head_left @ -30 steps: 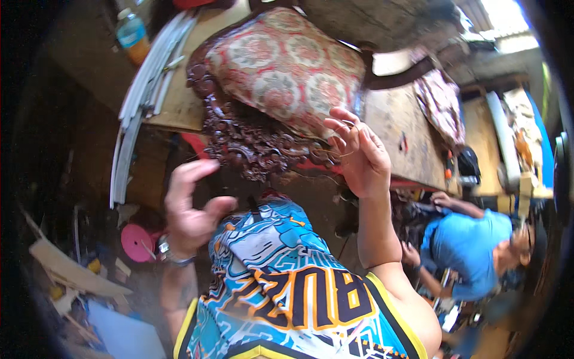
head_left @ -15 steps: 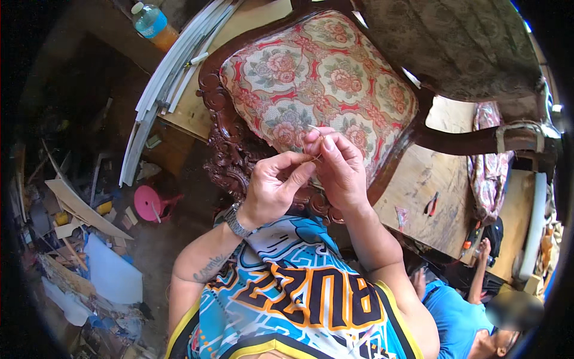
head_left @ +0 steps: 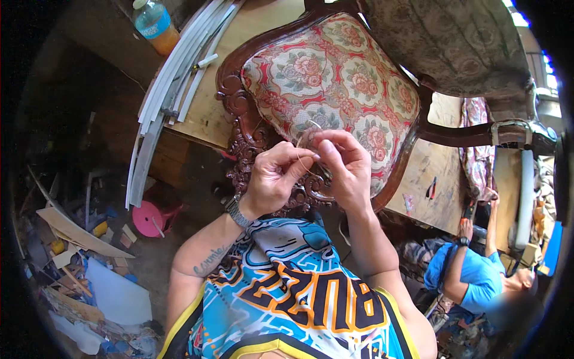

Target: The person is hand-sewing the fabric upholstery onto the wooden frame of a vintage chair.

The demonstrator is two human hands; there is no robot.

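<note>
My left hand (head_left: 278, 179) is pinched on a thin tan thread (head_left: 302, 163), its fingertips almost touching those of my right hand (head_left: 348, 173). In that hand's closed fingertips is a thin, pale curved piece (head_left: 315, 124), possibly a needle; its exact form is hard to make out. Both hands are over a dark carved wooden chair (head_left: 239, 96), whose seat (head_left: 359, 78) is covered in cream fabric with pink roses and red trim. The chair's padded back (head_left: 442, 42) rises at the upper right.
The chair rests on a plywood bench (head_left: 427, 167) with pliers (head_left: 430, 189). Long white strips (head_left: 158, 84) and a bottle (head_left: 155, 30) are at upper left, a pink stool (head_left: 149, 216) and scrap heap (head_left: 89, 281) below. A person in blue (head_left: 472, 275) handles patterned cloth at right.
My hands, apart a second ago, came together at the fingertips over the seat's front and remain pinched there. The person in blue has raised their hands toward the hanging cloth.
</note>
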